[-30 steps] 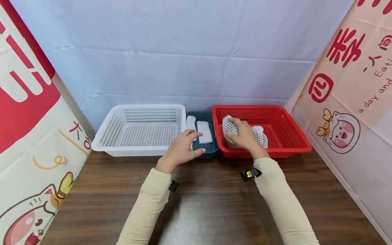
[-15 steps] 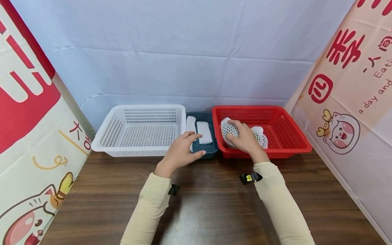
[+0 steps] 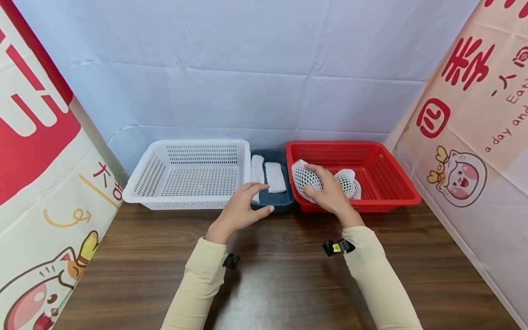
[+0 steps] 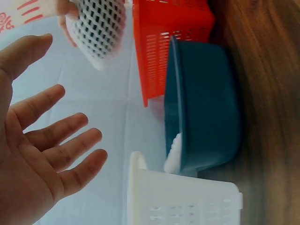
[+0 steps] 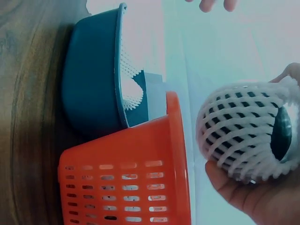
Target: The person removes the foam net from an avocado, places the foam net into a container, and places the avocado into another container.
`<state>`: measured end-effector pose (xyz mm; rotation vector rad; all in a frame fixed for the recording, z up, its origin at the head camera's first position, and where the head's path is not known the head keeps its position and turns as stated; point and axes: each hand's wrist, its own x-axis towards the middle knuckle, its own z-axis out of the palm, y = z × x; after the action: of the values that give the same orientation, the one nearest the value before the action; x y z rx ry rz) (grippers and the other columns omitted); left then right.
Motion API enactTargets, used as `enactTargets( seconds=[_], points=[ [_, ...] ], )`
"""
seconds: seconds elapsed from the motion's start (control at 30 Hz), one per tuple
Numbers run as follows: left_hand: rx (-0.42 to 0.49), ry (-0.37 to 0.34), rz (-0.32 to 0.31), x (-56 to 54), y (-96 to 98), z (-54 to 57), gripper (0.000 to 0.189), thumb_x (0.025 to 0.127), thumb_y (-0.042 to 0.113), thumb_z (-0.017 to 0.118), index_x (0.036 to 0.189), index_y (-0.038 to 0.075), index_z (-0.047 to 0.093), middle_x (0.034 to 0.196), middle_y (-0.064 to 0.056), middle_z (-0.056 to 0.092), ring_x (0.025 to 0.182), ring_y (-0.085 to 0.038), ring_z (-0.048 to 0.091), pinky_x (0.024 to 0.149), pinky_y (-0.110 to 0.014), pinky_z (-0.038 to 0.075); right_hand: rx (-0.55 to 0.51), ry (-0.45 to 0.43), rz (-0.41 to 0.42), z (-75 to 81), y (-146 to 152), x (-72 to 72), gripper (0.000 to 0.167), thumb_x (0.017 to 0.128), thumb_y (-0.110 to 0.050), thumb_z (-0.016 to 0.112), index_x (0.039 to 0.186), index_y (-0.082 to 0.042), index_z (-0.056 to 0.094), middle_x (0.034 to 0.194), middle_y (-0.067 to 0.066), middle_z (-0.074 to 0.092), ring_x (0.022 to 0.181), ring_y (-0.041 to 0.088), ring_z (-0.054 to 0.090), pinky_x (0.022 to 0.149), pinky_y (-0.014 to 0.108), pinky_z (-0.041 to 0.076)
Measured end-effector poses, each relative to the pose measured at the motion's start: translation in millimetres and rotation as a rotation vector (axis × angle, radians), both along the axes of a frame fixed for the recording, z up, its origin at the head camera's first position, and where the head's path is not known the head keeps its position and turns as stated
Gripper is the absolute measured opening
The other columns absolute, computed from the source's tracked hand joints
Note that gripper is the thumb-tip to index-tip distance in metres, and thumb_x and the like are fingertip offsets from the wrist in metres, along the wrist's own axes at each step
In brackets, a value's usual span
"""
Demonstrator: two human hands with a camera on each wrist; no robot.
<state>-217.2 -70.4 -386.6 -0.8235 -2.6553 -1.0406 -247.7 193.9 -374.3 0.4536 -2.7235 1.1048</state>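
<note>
My right hand [image 3: 330, 190] grips a round thing in a white foam net sleeve [image 3: 305, 179], over the left end of the red basket [image 3: 383, 201]. In the right wrist view the netted thing [image 5: 239, 126] is dark and glossy through the mesh, and sits above the basket's rim. My left hand [image 3: 240, 208], fingers spread and holding nothing, hovers at the front of the dark blue bin [image 3: 284, 201]. Folded white foam net sleeves [image 3: 275, 177] lie inside that bin, partly hidden by the left fingers. Another netted round thing [image 3: 345, 183] rests in the red basket behind my right wrist.
On the left stands a white perforated basket [image 3: 185, 201], close beside the blue bin. All three containers line up along the back of the brown wooden table [image 3: 280, 279]. A pale cloth [image 3: 255, 91] hangs behind them, with printed cloths at both sides.
My right hand has drawn the netted thing left and slightly toward me, to the red basket's left rim. My left hand has shifted a little to the left, still spread.
</note>
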Motion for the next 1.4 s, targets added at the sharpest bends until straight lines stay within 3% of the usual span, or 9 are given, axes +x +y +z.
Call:
enactTargets(
  seconds=[0.13, 0.33, 0.73, 0.83, 0.97, 1.07, 1.2, 1.4],
  points=[
    [0.092, -0.039, -0.015, -0.4, -3.3, -7.8, 0.053, 0.082, 0.035, 0.070, 0.128, 0.013, 0.056, 0.128, -0.003, 0.052, 0.116, -0.016, 0.046, 0.093, -0.039, 0.040, -0.070, -0.019, 0.021, -2.2, 0, 4.1, 0.065, 0.077, -0.018, 0.067, 0.137, -0.016, 0.042, 0.125, 0.012, 0.049, 0.101, 0.029, 0.047, 0.082, 0.051, 0.044],
    [0.224, -0.100, -0.029, 1.2, -7.0, -16.2, 0.051, 0.081, 0.028, 0.072, 0.127, 0.013, 0.056, 0.124, -0.006, 0.055, 0.103, -0.020, 0.051, 0.082, -0.041, 0.046, -0.151, -0.073, 0.056, -6.6, 2, 9.5, 0.062, 0.076, -0.017, 0.070, 0.129, -0.007, 0.039, 0.119, 0.016, 0.050, 0.099, 0.031, 0.048, 0.082, 0.048, 0.043],
    [0.415, -0.220, -0.015, 7.5, -14.0, -26.0, 0.047, 0.084, 0.023, 0.071, 0.128, 0.017, 0.056, 0.124, 0.001, 0.055, 0.110, -0.021, 0.053, 0.083, -0.039, 0.046, -0.283, -0.059, 0.190, -11.6, -4, 22.1, 0.053, 0.077, -0.008, 0.066, 0.127, -0.005, 0.048, 0.120, 0.013, 0.051, 0.103, 0.027, 0.046, 0.083, 0.044, 0.041],
    [0.502, -0.279, -0.039, 9.1, -14.8, -25.5, 0.047, 0.085, 0.017, 0.069, 0.129, 0.011, 0.054, 0.126, -0.006, 0.054, 0.112, -0.025, 0.052, 0.084, -0.041, 0.046, -0.325, -0.070, 0.233, -14.3, -6, 23.2, 0.052, 0.077, -0.003, 0.063, 0.127, -0.002, 0.049, 0.120, 0.015, 0.050, 0.103, 0.027, 0.045, 0.082, 0.044, 0.042],
    [0.585, -0.323, -0.072, 19.0, -14.3, -11.6, 0.046, 0.085, 0.006, 0.067, 0.128, -0.001, 0.051, 0.127, -0.016, 0.052, 0.112, -0.037, 0.050, 0.086, -0.042, 0.046, -0.363, -0.080, 0.258, -18.2, -7, 26.1, 0.051, 0.078, -0.002, 0.060, 0.128, -0.002, 0.049, 0.119, 0.014, 0.051, 0.103, 0.026, 0.045, 0.081, 0.042, 0.043],
    [0.592, -0.330, -0.074, 25.9, -13.4, -2.5, 0.046, 0.085, 0.004, 0.065, 0.128, -0.004, 0.050, 0.127, -0.019, 0.052, 0.111, -0.038, 0.051, 0.087, -0.040, 0.046, -0.395, -0.098, 0.264, -21.6, -8, 28.3, 0.054, 0.079, -0.004, 0.059, 0.131, -0.002, 0.045, 0.122, 0.013, 0.050, 0.106, 0.024, 0.045, 0.085, 0.037, 0.043],
    [0.604, -0.355, -0.079, 27.6, -12.3, -5.0, 0.047, 0.085, 0.002, 0.066, 0.128, -0.005, 0.049, 0.126, -0.020, 0.052, 0.109, -0.036, 0.052, 0.086, -0.040, 0.046, -0.438, -0.149, 0.268, -27.6, -9, 30.0, 0.054, 0.080, -0.008, 0.060, 0.130, 0.001, 0.042, 0.124, 0.016, 0.049, 0.108, 0.026, 0.045, 0.088, 0.033, 0.042],
    [0.655, -0.421, -0.124, 29.3, -8.1, -12.6, 0.052, 0.084, 0.000, 0.065, 0.131, -0.006, 0.044, 0.127, -0.026, 0.047, 0.111, -0.042, 0.048, 0.088, -0.045, 0.044, -0.439, -0.181, 0.267, -34.3, -14, 33.7, 0.046, 0.080, -0.011, 0.059, 0.124, -0.002, 0.048, 0.119, 0.015, 0.050, 0.105, 0.028, 0.044, 0.086, 0.039, 0.043]
  ],
)
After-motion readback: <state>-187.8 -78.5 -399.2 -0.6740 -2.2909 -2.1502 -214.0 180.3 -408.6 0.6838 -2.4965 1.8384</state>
